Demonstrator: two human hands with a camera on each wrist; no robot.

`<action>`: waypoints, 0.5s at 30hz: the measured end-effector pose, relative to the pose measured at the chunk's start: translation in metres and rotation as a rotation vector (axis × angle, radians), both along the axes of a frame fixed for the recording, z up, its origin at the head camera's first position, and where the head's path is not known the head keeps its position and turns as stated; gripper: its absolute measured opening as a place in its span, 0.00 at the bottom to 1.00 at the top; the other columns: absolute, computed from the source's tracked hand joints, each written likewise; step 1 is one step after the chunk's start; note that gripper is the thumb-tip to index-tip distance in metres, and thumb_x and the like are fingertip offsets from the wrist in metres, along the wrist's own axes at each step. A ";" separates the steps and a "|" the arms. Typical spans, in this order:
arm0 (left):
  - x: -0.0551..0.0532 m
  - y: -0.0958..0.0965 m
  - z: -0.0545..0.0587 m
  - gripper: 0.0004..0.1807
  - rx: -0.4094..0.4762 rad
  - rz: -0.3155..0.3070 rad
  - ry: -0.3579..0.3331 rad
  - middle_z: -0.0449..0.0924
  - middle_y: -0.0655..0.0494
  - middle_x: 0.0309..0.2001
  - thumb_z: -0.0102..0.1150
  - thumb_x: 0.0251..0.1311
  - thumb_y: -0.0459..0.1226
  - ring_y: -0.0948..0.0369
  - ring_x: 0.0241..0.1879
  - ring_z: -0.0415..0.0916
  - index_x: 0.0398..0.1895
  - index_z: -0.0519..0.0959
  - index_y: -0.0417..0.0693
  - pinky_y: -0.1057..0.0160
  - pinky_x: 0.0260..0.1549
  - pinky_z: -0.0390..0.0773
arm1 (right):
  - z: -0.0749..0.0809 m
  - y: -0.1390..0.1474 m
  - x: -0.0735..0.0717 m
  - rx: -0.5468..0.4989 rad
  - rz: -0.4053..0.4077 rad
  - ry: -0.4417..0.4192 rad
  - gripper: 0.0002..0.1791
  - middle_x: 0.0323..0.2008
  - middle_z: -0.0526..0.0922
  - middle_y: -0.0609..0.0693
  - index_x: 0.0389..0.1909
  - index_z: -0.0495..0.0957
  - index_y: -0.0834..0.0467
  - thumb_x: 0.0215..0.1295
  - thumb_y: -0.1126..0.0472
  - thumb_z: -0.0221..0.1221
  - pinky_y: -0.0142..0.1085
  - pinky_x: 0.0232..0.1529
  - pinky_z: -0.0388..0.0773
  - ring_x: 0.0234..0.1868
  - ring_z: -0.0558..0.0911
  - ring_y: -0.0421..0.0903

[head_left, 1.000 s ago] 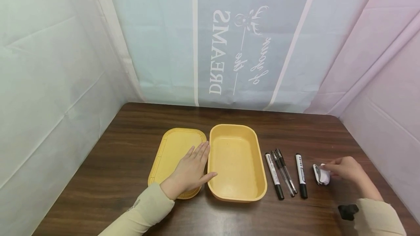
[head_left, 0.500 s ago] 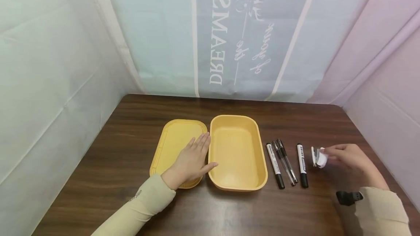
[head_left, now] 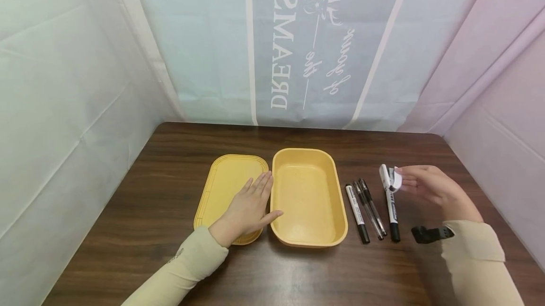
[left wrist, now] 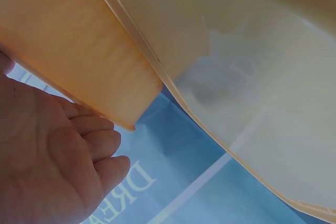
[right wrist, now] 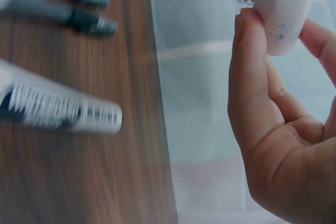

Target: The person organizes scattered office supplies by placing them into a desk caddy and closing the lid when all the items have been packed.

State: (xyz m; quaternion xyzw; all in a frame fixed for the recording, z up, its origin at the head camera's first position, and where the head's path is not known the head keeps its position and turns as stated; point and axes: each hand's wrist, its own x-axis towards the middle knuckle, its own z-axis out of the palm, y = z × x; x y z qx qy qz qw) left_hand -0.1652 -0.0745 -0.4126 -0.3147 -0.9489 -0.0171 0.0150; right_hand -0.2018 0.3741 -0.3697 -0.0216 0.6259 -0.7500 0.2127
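Between thumb and fingers my right hand (head_left: 434, 185) pinches a small white stapler (head_left: 388, 178), raised over the table. From the head view the stapler overlaps the upper end of a black-and-white marker (head_left: 392, 216). In the right wrist view, the stapler's rounded white end (right wrist: 283, 19) shows at the fingertips, with a bit of metal beside it. My left hand (head_left: 249, 206) lies with straight fingers over the yellow lid (head_left: 225, 178), its fingertips and thumb at the left rim of the yellow box (head_left: 308, 206). Nothing lies in the box.
Right of the box lie another marker (head_left: 356, 211) and two clear pens with black caps (head_left: 370, 209), side by side. A dark wooden table (head_left: 319, 277) carries everything. Hanging cloth (head_left: 306, 50) closes off the back and both sides.
My right hand has lifted the stapler off the table and carried it left and away from me, to above the right marker. The left hand stays put. The camera view has tilted slightly.
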 end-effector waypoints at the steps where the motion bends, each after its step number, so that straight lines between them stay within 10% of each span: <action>1: 0.000 0.000 0.000 0.46 0.002 0.000 0.003 0.48 0.40 0.73 0.36 0.68 0.62 0.51 0.72 0.47 0.72 0.52 0.31 0.51 0.68 0.50 | 0.001 -0.005 -0.003 -0.005 0.002 -0.006 0.18 0.34 0.85 0.52 0.34 0.84 0.60 0.71 0.72 0.44 0.33 0.41 0.81 0.37 0.84 0.43; 15: 0.003 0.000 0.004 0.46 0.008 -0.005 0.016 0.50 0.39 0.73 0.37 0.67 0.62 0.50 0.72 0.49 0.71 0.52 0.30 0.50 0.68 0.52 | 0.027 -0.076 -0.028 0.072 -0.003 -0.039 0.13 0.30 0.84 0.52 0.31 0.81 0.60 0.69 0.70 0.48 0.33 0.39 0.81 0.34 0.84 0.41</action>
